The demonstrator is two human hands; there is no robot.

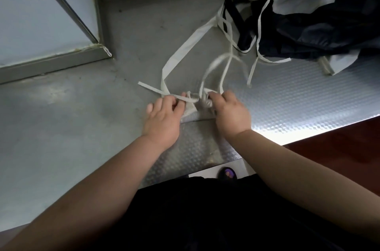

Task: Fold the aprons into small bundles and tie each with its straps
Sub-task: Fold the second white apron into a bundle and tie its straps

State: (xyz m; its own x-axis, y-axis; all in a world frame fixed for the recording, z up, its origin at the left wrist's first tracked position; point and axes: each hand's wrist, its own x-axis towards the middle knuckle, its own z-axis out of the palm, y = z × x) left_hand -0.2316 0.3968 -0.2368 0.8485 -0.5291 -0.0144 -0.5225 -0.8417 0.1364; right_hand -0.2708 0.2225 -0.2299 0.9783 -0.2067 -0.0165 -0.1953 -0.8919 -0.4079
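Observation:
A small folded bundle of pale grey apron lies on the metal counter, mostly hidden under my hands. My left hand pinches a flat white strap that crosses the bundle's left side. My right hand grips another strap at the bundle's right side; that strap loops upward and is blurred. A wider strap runs from the bundle toward the pile at the upper right.
A heap of dark navy and pale grey aprons with loose straps fills the upper right of the counter. A raised wall ledge borders the left. The counter's front edge runs at right, above a reddish floor.

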